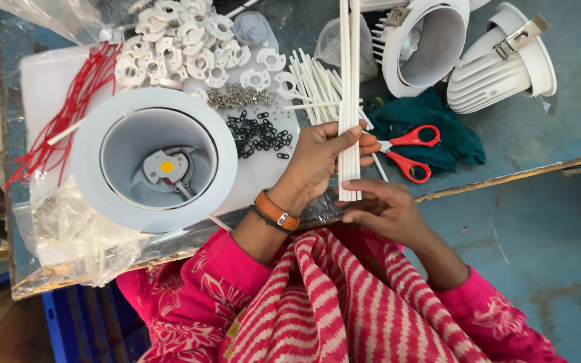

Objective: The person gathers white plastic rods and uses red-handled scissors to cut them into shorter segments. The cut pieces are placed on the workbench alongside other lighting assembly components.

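My left hand (323, 156) grips a bundle of long white tubes (348, 81) that stands upright over the table edge. A brown strap sits on that wrist. My right hand (381, 208) is just below, with its fingertips against the lower ends of the tubes. To the left a white round lamp housing (95, 144) lies open side up, with a small yellow chip at its bottom. Red-handled scissors (413, 149) lie on a green cloth (438, 121) just right of my left hand.
White plastic rings (176, 40), small metal screws (240, 97) and black clips (260, 134) are spread on a white sheet. Short white tubes (311, 84) lie beside them, red wires (68, 107) at the left. Two more lamp housings (489, 60) lie at the back right. The table edge (526, 171) runs by my right arm.
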`<action>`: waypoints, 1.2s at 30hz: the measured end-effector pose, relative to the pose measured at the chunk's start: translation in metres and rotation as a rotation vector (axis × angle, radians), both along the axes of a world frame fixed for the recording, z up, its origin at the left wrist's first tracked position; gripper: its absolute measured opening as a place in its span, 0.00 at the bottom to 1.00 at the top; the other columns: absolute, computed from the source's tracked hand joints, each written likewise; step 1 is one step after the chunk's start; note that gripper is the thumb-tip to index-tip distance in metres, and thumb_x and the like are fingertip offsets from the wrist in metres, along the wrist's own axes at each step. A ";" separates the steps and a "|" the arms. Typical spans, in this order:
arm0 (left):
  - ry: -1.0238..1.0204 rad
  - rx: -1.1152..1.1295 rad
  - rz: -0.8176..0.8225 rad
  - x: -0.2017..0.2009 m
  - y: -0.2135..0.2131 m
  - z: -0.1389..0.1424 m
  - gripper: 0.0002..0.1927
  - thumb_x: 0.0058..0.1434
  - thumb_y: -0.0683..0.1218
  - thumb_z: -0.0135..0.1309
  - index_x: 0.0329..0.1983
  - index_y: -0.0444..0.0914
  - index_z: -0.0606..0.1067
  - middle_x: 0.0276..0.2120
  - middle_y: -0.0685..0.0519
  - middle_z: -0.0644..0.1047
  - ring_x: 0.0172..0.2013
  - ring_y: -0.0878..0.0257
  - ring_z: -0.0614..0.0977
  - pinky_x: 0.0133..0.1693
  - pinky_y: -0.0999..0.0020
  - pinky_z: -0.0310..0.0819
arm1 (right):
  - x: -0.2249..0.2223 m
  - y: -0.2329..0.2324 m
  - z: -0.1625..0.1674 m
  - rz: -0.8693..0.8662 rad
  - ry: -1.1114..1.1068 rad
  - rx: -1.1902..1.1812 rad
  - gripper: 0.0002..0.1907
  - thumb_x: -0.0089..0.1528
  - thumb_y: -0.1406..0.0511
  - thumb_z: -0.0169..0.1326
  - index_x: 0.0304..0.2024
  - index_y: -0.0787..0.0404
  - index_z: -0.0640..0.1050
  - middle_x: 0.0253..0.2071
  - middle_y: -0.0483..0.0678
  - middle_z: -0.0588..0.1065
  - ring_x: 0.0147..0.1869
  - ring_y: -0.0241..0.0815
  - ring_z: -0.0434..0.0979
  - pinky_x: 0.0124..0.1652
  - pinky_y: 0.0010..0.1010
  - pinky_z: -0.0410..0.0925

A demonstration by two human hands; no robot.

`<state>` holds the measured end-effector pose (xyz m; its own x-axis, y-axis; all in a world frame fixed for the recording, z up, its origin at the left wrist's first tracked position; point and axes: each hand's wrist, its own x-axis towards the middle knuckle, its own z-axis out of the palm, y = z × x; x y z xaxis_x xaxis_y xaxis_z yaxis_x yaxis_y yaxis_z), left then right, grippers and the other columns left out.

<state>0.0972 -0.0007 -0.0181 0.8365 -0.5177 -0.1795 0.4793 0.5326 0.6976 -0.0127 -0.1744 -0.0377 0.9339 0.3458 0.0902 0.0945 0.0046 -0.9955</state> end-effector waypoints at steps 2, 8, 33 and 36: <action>0.005 -0.001 -0.005 -0.003 -0.003 0.002 0.15 0.68 0.42 0.54 0.53 0.26 0.75 0.40 0.41 0.82 0.42 0.51 0.87 0.42 0.61 0.87 | 0.004 0.007 0.000 -0.007 -0.107 -0.053 0.21 0.61 0.75 0.61 0.57 0.67 0.76 0.53 0.55 0.79 0.54 0.44 0.84 0.51 0.33 0.80; -0.010 0.041 0.005 -0.009 -0.006 0.011 0.15 0.69 0.42 0.54 0.54 0.27 0.75 0.40 0.40 0.82 0.42 0.52 0.87 0.41 0.62 0.87 | 0.008 0.012 0.009 -0.056 -0.235 -0.221 0.16 0.60 0.74 0.63 0.51 0.68 0.80 0.42 0.53 0.84 0.47 0.40 0.87 0.47 0.28 0.79; -0.103 0.175 0.034 -0.012 -0.011 0.008 0.17 0.67 0.41 0.54 0.58 0.29 0.74 0.40 0.43 0.82 0.41 0.55 0.87 0.40 0.65 0.87 | 0.014 0.005 0.001 -0.075 -0.287 -0.260 0.17 0.58 0.75 0.64 0.51 0.68 0.81 0.43 0.53 0.83 0.47 0.39 0.85 0.48 0.27 0.77; -0.091 0.171 0.034 -0.012 -0.011 0.006 0.17 0.68 0.41 0.54 0.58 0.29 0.74 0.40 0.43 0.82 0.41 0.55 0.87 0.40 0.64 0.88 | 0.013 0.006 0.000 -0.050 -0.252 -0.210 0.18 0.59 0.75 0.64 0.52 0.69 0.80 0.45 0.54 0.82 0.48 0.38 0.85 0.47 0.26 0.77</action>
<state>0.0849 -0.0116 -0.0118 0.8696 -0.4577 -0.1854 0.3941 0.4171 0.8189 0.0005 -0.1688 -0.0379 0.9075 0.3358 0.2525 0.3331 -0.2089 -0.9194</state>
